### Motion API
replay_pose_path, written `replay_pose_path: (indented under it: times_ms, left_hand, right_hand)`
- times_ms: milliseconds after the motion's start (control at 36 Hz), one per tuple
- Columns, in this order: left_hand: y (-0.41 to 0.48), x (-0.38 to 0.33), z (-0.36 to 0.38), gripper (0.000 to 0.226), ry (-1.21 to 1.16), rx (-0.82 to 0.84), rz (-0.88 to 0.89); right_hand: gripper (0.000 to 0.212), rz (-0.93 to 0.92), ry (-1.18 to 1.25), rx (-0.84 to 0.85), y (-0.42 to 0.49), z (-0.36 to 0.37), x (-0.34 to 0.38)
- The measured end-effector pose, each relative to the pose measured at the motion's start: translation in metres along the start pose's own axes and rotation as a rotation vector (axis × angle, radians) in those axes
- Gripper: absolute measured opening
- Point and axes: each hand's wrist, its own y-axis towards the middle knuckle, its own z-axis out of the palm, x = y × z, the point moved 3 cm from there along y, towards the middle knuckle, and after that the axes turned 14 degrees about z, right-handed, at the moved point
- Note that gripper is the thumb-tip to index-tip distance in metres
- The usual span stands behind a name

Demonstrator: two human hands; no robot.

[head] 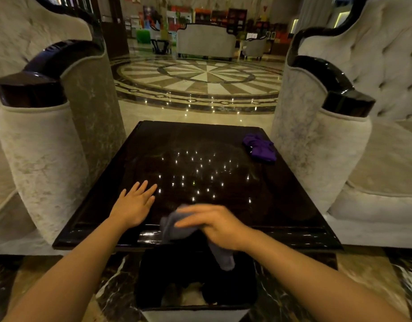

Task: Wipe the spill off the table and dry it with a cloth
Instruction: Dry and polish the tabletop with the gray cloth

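A glossy black square table [281, 205] fills the middle of the view and reflects many small ceiling lights. My right hand [214, 225] is blurred and presses a grey cloth [174, 225] against the table's near edge; one end of the cloth hangs down past the edge. My left hand [134, 204] lies flat on the tabletop to the left, fingers spread, holding nothing. A crumpled purple cloth [260, 147] lies near the far right corner. No spill is clearly visible on the dark surface.
Pale upholstered armchairs with black glossy arm caps stand close on the left [44, 145] and right [321, 140] of the table. A dark bin [195, 282] sits below the table's near edge. Polished marble floor stretches beyond.
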Motion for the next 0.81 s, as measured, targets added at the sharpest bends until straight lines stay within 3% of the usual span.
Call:
replay_pose_path:
  times_ms: [139,278,417,556,806]
  left_hand:
    - [-0.002,0.001,0.003,0.048,-0.002,-0.045,0.010]
    - [-0.001,0.002,0.002,0.048,0.015,-0.040,0.012]
    - [-0.002,0.004,0.004,0.048,0.021,-0.060,0.020]
    - [-0.001,0.006,0.005,0.048,0.025,-0.067,0.022]
    - [-0.001,0.003,0.006,0.048,0.025,-0.076,0.015]
  right_hand:
    - [0.052,0.109,0.012,-0.378,-0.004,-0.084,-0.032]
    - [0.049,0.313,-0.152,-0.541,-0.007,-0.147,-0.097]
    - [0.049,0.574,-0.151,-0.544,-0.008,-0.155,-0.161]
    - [0.054,0.808,-0.156,-0.357,-0.002,-0.128,-0.195]
    - [0.050,0.875,-0.187,-0.358,0.004,-0.120,-0.187]
